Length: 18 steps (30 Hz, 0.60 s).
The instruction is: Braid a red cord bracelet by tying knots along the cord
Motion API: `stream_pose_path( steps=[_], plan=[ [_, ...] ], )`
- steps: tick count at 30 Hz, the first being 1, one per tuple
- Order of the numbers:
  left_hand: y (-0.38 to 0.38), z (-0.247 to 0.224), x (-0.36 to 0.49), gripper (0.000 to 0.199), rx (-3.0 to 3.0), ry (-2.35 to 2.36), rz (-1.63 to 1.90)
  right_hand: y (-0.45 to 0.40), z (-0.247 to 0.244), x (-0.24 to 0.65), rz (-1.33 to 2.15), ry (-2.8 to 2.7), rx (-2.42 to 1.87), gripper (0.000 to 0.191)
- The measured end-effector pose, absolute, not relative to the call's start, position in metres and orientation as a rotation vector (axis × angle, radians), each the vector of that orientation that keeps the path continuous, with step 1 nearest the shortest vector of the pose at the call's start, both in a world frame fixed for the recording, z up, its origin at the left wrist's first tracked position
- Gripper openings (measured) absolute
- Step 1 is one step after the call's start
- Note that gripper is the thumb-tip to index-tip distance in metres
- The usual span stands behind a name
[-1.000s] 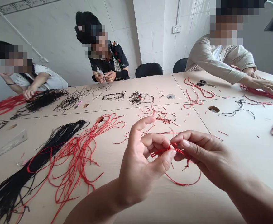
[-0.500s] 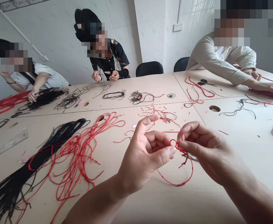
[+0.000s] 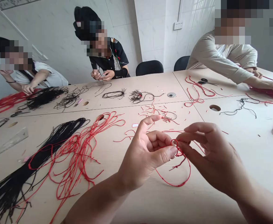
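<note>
A red knotted cord bracelet [image 3: 179, 185] hangs as a loop below my two hands, over the table [image 3: 150, 205]. Between thumb and bent fingers, my left hand [image 3: 148, 155] pinches its knotted part, and a small red loop stands up at the fingertips. My right hand [image 3: 208, 149] is closed beside it, thumb against fingers on the red cord at the same knot. Short cord ends with small knots dangle under the fingertips. The exact strand in the right fingertips is partly hidden.
Red cords [image 3: 85, 146] and a bundle of black cords [image 3: 45, 155] lie left, near a clear ruler [image 3: 10, 144]. Red scraps [image 3: 166, 116] lie beyond my hands. Black scissors [image 3: 204, 81] rest farther back. Several people work across the table.
My right hand has turned and shifted slightly right, its fingertips drawn over the knot. The small loop has shifted slightly right. The left hand holds nearly still.
</note>
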<state>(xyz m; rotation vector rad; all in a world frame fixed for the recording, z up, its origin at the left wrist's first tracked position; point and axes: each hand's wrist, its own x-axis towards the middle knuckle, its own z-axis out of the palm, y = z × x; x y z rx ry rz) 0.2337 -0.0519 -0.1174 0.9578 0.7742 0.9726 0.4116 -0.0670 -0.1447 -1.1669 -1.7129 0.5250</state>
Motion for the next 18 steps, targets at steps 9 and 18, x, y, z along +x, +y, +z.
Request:
stream_pose_path(
  steps=[9,18],
  plan=[
    [-0.051,-0.117,0.234,0.092,1.026,0.869,0.877,-0.067,-0.139,0.421,0.02,-2.178,-0.99,0.017],
    [-0.05,-0.118,0.233,0.08,1.147,0.916,0.84,-0.069,-0.131,0.421,0.273,-2.11,-1.033,0.02]
  ],
)
